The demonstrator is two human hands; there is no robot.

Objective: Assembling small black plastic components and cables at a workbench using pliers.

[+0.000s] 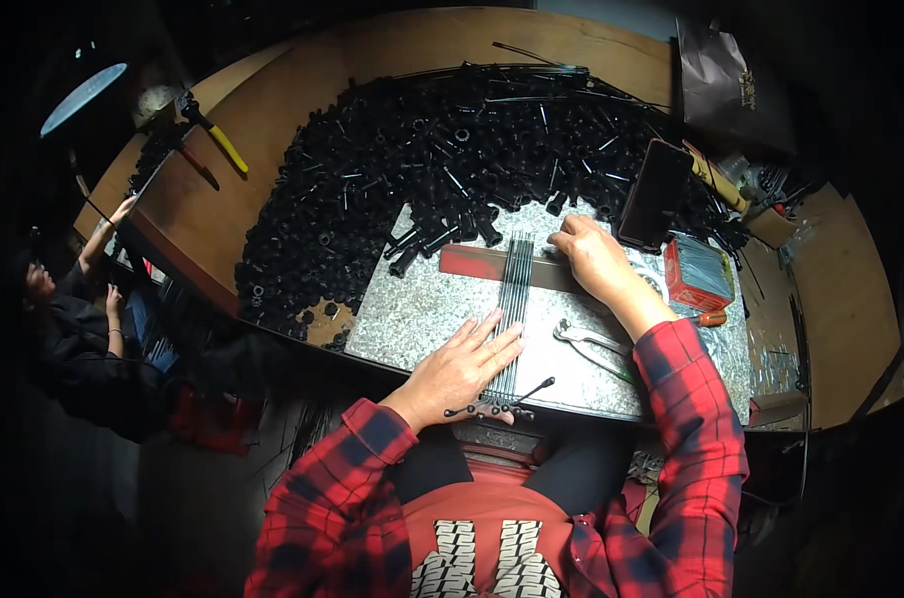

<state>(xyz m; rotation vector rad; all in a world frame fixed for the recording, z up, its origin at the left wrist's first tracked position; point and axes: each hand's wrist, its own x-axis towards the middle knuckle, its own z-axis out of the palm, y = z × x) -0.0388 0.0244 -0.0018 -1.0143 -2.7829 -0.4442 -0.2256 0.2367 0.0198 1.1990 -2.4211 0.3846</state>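
A row of thin black rods lies side by side on the metal-topped board, across a flat bar that is partly red. Small round black knobs cap the near rod ends at the board's front edge. My left hand rests on the rods, fingers stretched flat over them, its thumb showing near the knobs. My right hand is over the bar, just right of the rods' far ends. Its fingers are curled together; whatever may be in them is hidden. Pliers lie near my right forearm.
A big heap of black tubular parts lies beyond the board. A phone stands upright on the right, near a red box and an orange-handled tool. Wooden walls enclose the bench. Another person sits at left.
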